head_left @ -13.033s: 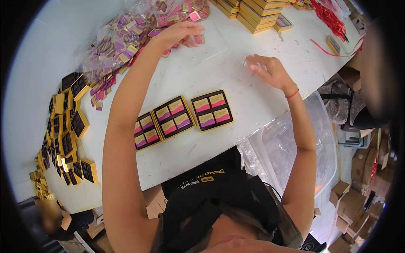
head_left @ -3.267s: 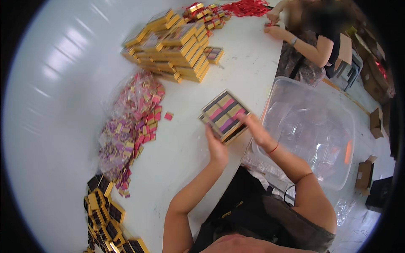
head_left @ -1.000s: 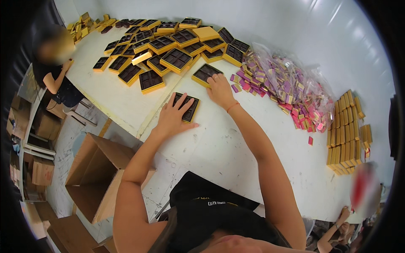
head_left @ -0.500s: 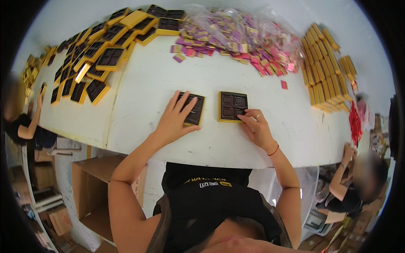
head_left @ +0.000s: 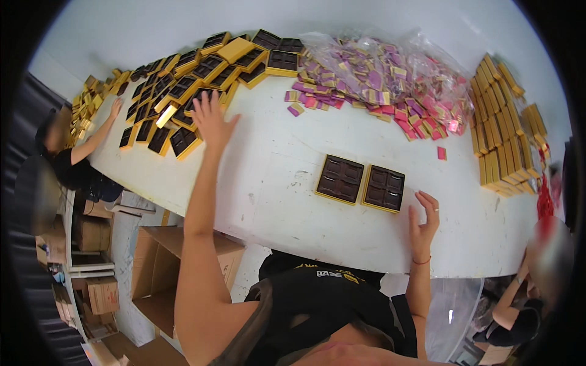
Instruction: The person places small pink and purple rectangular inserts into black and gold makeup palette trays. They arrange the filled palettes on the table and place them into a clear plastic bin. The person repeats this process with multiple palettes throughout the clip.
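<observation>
Two gold boxes with dark brown four-compartment trays lie side by side before me: the left box (head_left: 340,178) and the right box (head_left: 383,188), a narrow gap between them. My right hand (head_left: 424,224) rests by the right box, apart from it, fingers loosely bent and spread, holding nothing. Stretched far forward, my left hand (head_left: 213,122) is open with fingers spread, at the right side of a heap of similar boxes (head_left: 182,89). Its fingertips overlap a dark tray (head_left: 203,96) there; whether they touch it I cannot tell.
Small pink, purple and gold wrapped pieces (head_left: 421,122) spill from clear plastic bags (head_left: 366,58) at the back. Stacked gold boxes (head_left: 503,137) stand at the right. One person (head_left: 82,149) works at the left, another (head_left: 516,311) at the right. An open carton (head_left: 159,259) stands below the table edge.
My left hand has left its box and reached forward left to the heap. My right hand has let go of the other box and drawn back. The two boxes now sit closer together.
</observation>
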Motion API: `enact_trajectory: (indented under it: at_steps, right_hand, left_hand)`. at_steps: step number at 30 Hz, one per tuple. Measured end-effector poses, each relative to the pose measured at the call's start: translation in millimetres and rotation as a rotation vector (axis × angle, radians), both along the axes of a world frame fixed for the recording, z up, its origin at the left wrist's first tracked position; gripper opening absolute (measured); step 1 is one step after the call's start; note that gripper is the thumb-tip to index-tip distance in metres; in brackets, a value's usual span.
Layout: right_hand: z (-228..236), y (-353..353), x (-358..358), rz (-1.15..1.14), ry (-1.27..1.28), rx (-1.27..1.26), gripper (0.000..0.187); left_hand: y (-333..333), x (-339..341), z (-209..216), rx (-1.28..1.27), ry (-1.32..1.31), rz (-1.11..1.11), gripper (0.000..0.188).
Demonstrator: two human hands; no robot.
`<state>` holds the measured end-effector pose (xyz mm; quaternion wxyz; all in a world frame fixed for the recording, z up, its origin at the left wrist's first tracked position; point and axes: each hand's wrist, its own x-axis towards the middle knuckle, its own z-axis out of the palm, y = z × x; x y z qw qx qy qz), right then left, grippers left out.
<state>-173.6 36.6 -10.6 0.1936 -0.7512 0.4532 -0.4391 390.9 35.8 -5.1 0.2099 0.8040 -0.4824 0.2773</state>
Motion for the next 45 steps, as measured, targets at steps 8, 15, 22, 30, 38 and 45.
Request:
enact_trajectory:
  at_steps: [8, 15, 22, 30, 38, 45]
  right_hand:
    - [4, -4, 13, 0.050, 0.023, -0.037, 0.031]
    - [59, 20, 105, 0.474, -0.710, 0.795, 0.074]
    - [46, -6, -3, -0.188, -0.746, 0.395, 0.063]
    - [-9, -50, -84, -0.108, -0.209, 0.540, 0.055]
    - [12, -41, -55, 0.224, -0.030, 0.460, 0.096]
    - [12, -41, -50, 0.140, 0.103, 0.393, 0.105]
  left_hand:
    - [41, -31, -14, -0.241, 0.157, -0.408, 0.029]
    - [88, -255, -1, -0.178, 0.175, -1.359, 0.011]
    - [83, -97, 39, -0.174, 0.607, -0.076, 0.062]
    - [166, 36, -45, 0.062, 0.381, 0.299, 0.024]
    - [153, 56, -31, -0.004, -0.134, -0.035, 0.025]
    - [95, -119, -22, -0.011, 0.354, -0.416, 0.025]
